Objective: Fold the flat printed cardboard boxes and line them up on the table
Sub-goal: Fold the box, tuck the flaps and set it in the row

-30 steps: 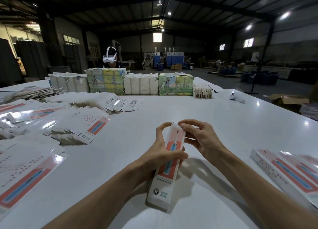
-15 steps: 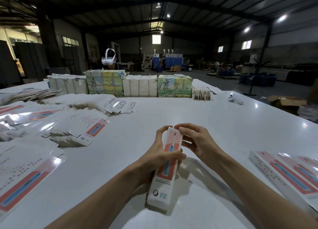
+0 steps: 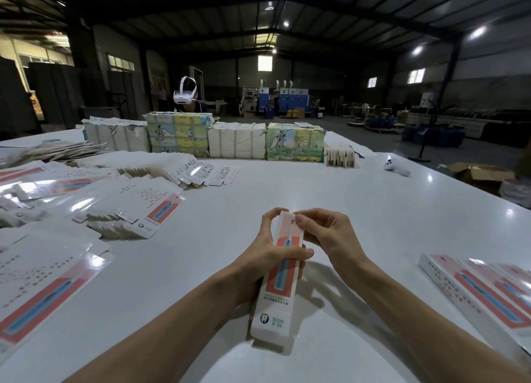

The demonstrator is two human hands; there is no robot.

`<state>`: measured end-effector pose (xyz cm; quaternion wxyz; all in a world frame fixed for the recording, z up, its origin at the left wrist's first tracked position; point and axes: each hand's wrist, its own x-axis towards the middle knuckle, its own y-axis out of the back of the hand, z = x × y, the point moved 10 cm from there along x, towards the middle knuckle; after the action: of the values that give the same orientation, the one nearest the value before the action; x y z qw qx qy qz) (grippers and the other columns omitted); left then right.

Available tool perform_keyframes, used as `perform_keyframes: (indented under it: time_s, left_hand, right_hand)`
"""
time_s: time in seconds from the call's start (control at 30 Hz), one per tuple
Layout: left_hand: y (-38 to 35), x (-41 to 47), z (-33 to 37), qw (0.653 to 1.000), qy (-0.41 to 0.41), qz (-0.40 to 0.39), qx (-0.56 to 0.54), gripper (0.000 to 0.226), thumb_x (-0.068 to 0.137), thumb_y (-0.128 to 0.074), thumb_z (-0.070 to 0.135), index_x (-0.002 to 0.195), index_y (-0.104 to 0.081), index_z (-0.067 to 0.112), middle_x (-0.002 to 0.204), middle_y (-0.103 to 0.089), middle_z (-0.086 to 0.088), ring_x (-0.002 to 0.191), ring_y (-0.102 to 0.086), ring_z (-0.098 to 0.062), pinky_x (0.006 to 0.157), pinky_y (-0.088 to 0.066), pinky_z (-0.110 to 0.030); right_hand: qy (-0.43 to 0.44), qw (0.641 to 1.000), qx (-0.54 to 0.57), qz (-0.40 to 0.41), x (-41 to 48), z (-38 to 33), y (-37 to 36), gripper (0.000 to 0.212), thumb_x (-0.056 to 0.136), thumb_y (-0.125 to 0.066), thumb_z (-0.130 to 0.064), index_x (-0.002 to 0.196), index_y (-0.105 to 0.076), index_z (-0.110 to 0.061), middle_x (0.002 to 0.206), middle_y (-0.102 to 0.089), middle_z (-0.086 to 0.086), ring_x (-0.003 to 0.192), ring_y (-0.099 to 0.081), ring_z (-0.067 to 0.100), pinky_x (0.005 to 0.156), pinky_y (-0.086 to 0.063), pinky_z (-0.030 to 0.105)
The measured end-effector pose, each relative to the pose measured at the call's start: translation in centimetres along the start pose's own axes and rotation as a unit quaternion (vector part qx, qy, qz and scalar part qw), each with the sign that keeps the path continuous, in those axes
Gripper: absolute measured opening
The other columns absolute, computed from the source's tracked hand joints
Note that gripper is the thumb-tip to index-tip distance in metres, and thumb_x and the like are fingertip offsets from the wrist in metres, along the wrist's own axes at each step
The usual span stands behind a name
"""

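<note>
A long narrow folded box [image 3: 276,302], white with a red panel and a blue toothbrush print, is held slanted above the white table [image 3: 344,210]. My left hand [image 3: 267,256] grips its middle, thumb across the front. My right hand [image 3: 327,234] pinches the far top end, fingertips pressing on the flap. Flat unfolded boxes [image 3: 138,210] lie fanned in piles at the left. Folded boxes [image 3: 477,290] lie side by side in a row at the right edge.
Wrapped bundles of printed cartons [image 3: 293,145] stand in a row along the table's far side. A person wearing a white headset [image 3: 185,93] sits behind them. A white controller [image 3: 395,167] lies at the far right; an open carton [image 3: 479,172] is on the floor beyond.
The box has been lifted slightly toward me while both hands keep hold of it. My right fingers have closed down further over the top flap.
</note>
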<state>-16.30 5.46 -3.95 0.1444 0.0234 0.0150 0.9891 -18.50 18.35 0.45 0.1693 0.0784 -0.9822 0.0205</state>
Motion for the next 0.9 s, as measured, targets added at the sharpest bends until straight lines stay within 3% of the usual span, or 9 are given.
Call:
perform_keyframes:
  time_s: [0.2,0.37,0.47,0.57,0.63,0.73,0.83,0.9]
  left_hand:
    - [0.0,-0.3,0.1,1.000,0.003,0.008,-0.021,0.093,0.075,-0.092,0.030,0.139,-0.028,0.055,0.114,-0.066,-0.021,0.085,-0.074,-0.031,0.081,-0.064,-0.045]
    - [0.1,0.0,0.1,0.999,0.012,0.024,-0.031,0.092,0.077,-0.086,0.041,0.144,-0.024,0.051,0.120,-0.066,-0.019,0.091,-0.077,-0.033,0.081,-0.065,-0.042]
    - [0.2,0.3,0.6,0.995,-0.002,0.049,-0.092,0.071,0.093,-0.075,0.041,0.146,-0.028,0.041,0.118,-0.066,-0.018,0.082,-0.078,-0.026,0.071,-0.063,-0.034]
    - [0.9,0.3,0.6,0.980,-0.010,0.087,-0.179,0.049,0.105,-0.055,0.043,0.149,-0.033,0.035,0.127,-0.065,-0.019,0.105,-0.074,-0.035,0.089,-0.064,-0.049]
    - [1.4,0.2,0.6,0.973,-0.015,0.104,-0.208,0.052,0.107,-0.051,0.046,0.152,-0.031,0.034,0.137,-0.058,-0.019,0.116,-0.069,-0.040,0.097,-0.058,-0.059]
    - [1.6,-0.2,1.0,0.958,-0.025,0.115,-0.260,0.056,0.105,-0.055,0.047,0.154,-0.029,0.037,0.141,-0.054,-0.020,0.117,-0.068,-0.041,0.095,-0.058,-0.063]
    - [1.8,-0.1,0.4,0.961,-0.008,0.114,-0.254,0.067,0.099,-0.056,0.058,0.156,-0.027,0.038,0.141,-0.054,-0.019,0.117,-0.068,-0.039,0.094,-0.060,-0.057]
    - [1.8,0.4,0.1,0.972,0.001,0.086,-0.218,0.074,0.099,-0.049,0.066,0.161,-0.022,0.035,0.149,-0.052,-0.018,0.121,-0.067,-0.038,0.098,-0.059,-0.054]
  right_hand:
    - [-0.001,1.000,0.011,0.002,0.0,0.3,-0.2,0.016,0.101,-0.069,-0.019,0.108,-0.078,-0.008,0.101,-0.080,0.008,0.098,-0.077,0.029,0.087,-0.064,0.038]
    - [0.004,1.000,-0.017,0.005,0.2,0.6,-0.1,0.026,0.103,-0.066,-0.025,0.128,-0.070,-0.019,0.112,-0.078,-0.001,0.104,-0.075,0.016,0.085,-0.063,0.029]
    - [0.026,0.995,-0.093,0.018,0.5,0.1,0.2,0.031,0.105,-0.062,-0.029,0.134,-0.060,-0.020,0.119,-0.071,0.000,0.105,-0.073,0.014,0.083,-0.061,0.025]
    - [0.089,0.969,-0.228,0.031,0.5,-1.2,-0.1,0.023,0.104,-0.062,-0.034,0.121,-0.059,-0.020,0.113,-0.065,-0.005,0.099,-0.066,0.003,0.079,-0.056,0.020]
    - [0.105,0.952,-0.286,0.009,0.1,-1.4,-1.1,0.028,0.102,-0.061,-0.048,0.116,-0.058,-0.024,0.110,-0.062,-0.008,0.095,-0.063,0.001,0.076,-0.054,0.016]
    - [0.094,0.934,-0.339,-0.055,-0.7,-0.7,-3.1,0.050,0.092,-0.056,-0.074,0.123,-0.055,-0.035,0.114,-0.057,-0.014,0.099,-0.060,0.001,0.078,-0.051,0.014]
    - [0.072,0.913,-0.385,-0.111,-1.3,0.3,-4.2,0.066,0.089,-0.071,-0.064,0.141,-0.045,-0.032,0.125,-0.051,-0.008,0.108,-0.059,0.006,0.083,-0.058,0.021]
    - [0.083,0.908,-0.398,-0.101,-1.5,-0.1,-4.0,0.065,0.091,-0.074,-0.053,0.144,-0.046,-0.029,0.124,-0.054,-0.006,0.108,-0.060,0.009,0.088,-0.058,0.026]
